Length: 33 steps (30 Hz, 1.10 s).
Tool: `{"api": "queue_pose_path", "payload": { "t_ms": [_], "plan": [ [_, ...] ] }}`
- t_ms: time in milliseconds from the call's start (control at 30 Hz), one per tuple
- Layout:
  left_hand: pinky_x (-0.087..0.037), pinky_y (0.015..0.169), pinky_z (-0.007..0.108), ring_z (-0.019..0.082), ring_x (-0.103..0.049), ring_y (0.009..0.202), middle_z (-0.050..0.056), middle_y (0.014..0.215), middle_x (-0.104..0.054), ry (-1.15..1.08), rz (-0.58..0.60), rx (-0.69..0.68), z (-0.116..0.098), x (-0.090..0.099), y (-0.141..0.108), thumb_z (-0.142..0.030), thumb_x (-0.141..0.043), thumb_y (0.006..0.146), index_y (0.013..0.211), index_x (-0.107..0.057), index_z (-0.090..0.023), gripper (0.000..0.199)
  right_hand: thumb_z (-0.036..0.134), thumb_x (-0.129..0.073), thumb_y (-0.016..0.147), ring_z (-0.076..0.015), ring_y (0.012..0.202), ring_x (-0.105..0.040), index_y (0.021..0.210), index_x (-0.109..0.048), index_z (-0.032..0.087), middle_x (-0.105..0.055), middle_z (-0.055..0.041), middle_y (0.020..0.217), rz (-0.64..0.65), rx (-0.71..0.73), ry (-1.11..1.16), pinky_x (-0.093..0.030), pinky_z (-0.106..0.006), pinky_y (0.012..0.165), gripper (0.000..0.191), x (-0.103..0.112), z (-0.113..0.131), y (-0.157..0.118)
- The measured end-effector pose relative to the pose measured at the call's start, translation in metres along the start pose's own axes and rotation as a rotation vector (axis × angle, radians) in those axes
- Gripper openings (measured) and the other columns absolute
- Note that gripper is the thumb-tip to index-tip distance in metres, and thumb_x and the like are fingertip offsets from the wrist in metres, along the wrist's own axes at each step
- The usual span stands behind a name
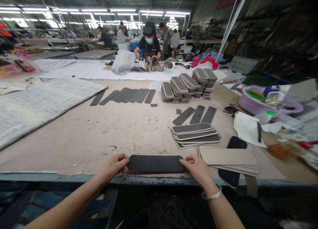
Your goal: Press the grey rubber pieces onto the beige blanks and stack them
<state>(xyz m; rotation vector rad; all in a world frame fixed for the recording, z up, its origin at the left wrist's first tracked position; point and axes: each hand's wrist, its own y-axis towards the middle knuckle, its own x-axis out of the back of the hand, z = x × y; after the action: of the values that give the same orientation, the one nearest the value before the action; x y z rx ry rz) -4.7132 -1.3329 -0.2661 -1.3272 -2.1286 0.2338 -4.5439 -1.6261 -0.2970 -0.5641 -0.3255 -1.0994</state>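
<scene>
A long black panel with rounded corners lies level at the table's front edge. My left hand pinches its left end between thumb and fingers, and my right hand pinches the right end. Just right of my right hand is a stack of beige panels, with black pieces partly under it. Behind the held panel sits a pile of grey panels with pale edges. Beyond that pile lie three loose dark strips.
Stacks of grey panels stand at the back right; dark strips lie in a row left of them. A purple basin and papers are at right, a large board at left. A person works across the table.
</scene>
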Motion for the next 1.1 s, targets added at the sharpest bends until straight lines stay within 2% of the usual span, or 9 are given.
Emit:
{"api": "queue_pose_path", "payload": {
  "t_ms": [167, 400, 533, 667, 933, 1100],
  "plan": [
    [-0.026, 0.037, 0.016, 0.009, -0.047, 0.037, -0.006, 0.043, -0.051, 0.067, 0.009, 0.046, 0.007, -0.005, 0.016, -0.032, -0.052, 0.066, 0.070, -0.051, -0.017, 0.016, 0.046, -0.059, 0.067, -0.0170, 0.060, -0.060, 0.066, -0.061, 0.022, -0.065, 0.0011, 0.059, 0.009, -0.007, -0.126, -0.040, -0.026, 0.058, 0.025, 0.000, 0.001, 0.006],
    [-0.036, 0.039, 0.017, 0.010, -0.053, 0.039, -0.006, 0.045, -0.053, 0.109, 0.039, 0.112, 0.012, -0.009, 0.024, -0.022, -0.047, 0.073, 0.072, -0.051, -0.018, 0.006, 0.051, -0.056, 0.069, -0.0176, 0.068, -0.062, 0.067, -0.062, 0.024, -0.067, 0.0023, 0.065, 0.020, -0.042, -0.295, -0.040, -0.028, 0.063, 0.028, -0.005, -0.002, 0.010],
    [-0.036, 0.039, 0.017, 0.012, -0.058, 0.043, -0.003, 0.047, -0.057, 0.134, 0.041, 0.135, 0.010, -0.008, 0.023, -0.028, -0.051, 0.076, 0.071, -0.054, -0.017, 0.013, 0.059, -0.055, 0.067, -0.0207, 0.071, -0.062, 0.069, -0.063, 0.026, -0.068, 0.0021, 0.065, 0.070, -0.079, -0.345, -0.041, -0.031, 0.065, 0.034, -0.004, -0.007, 0.015],
    [-0.039, 0.041, 0.017, 0.013, -0.059, 0.044, -0.003, 0.044, -0.056, 0.164, 0.057, 0.136, 0.010, -0.007, 0.025, -0.034, -0.057, 0.076, 0.071, -0.055, -0.016, 0.019, 0.062, -0.055, 0.065, -0.0227, 0.070, -0.062, 0.067, -0.064, 0.027, -0.068, 0.0010, 0.065, 0.066, -0.042, -0.386, -0.042, -0.033, 0.064, 0.036, -0.003, -0.009, 0.019],
    [-0.039, 0.040, 0.020, 0.015, -0.059, 0.044, -0.003, 0.048, -0.057, 0.253, 0.051, 0.144, 0.003, -0.010, 0.026, -0.031, -0.055, 0.078, 0.069, -0.052, -0.018, 0.017, 0.059, -0.052, 0.070, -0.0227, 0.072, -0.063, 0.069, -0.062, 0.027, -0.069, 0.0000, 0.071, 0.045, -0.004, -0.425, -0.042, -0.032, 0.064, 0.034, -0.006, -0.012, 0.016],
    [-0.042, 0.042, 0.021, 0.016, -0.060, 0.046, -0.003, 0.048, -0.056, 0.275, 0.070, 0.138, -0.003, -0.010, 0.024, -0.029, -0.054, 0.078, 0.068, -0.050, -0.019, 0.015, 0.055, -0.053, 0.071, -0.0207, 0.070, -0.063, 0.069, -0.062, 0.025, -0.069, -0.0006, 0.070, 0.012, 0.006, -0.375, -0.041, -0.030, 0.062, 0.032, -0.007, -0.010, 0.014]
  ]
}}
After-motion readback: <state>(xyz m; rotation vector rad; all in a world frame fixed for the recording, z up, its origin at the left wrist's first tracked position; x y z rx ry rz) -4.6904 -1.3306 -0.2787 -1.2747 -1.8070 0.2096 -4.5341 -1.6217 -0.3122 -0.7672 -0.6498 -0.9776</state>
